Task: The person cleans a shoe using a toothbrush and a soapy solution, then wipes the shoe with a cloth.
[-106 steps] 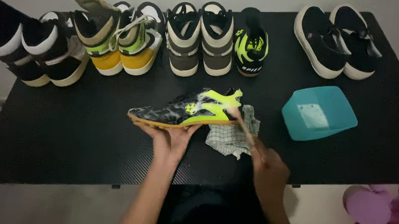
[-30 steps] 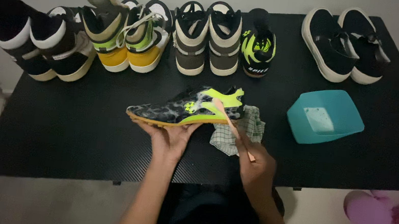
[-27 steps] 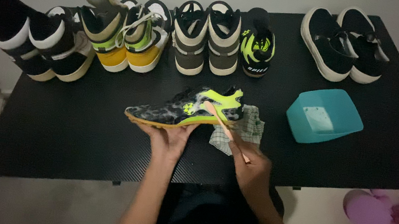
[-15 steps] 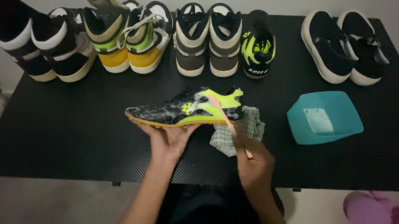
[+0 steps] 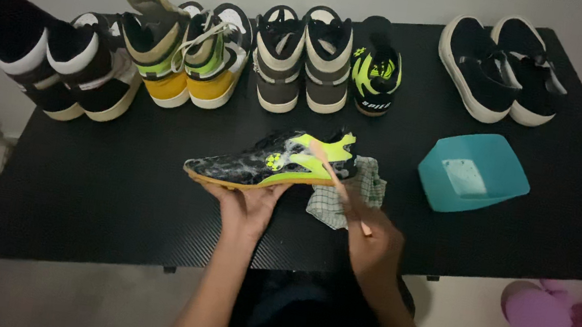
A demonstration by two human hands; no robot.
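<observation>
Brush (image 5: 337, 184) shifted slightly on shoe (image 5: 272, 162); left hand (image 5: 248, 206) cupping sole; right hand (image 5: 374, 246) gripping brush.

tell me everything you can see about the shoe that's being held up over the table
The shoe is a low sneaker, black-and-grey mottled with neon yellow panels and a tan sole. It lies sideways, toe to the left, sole resting on the left hand. The right hand holds a thin brush against its heel side. A checked cloth lies just behind it.
</observation>
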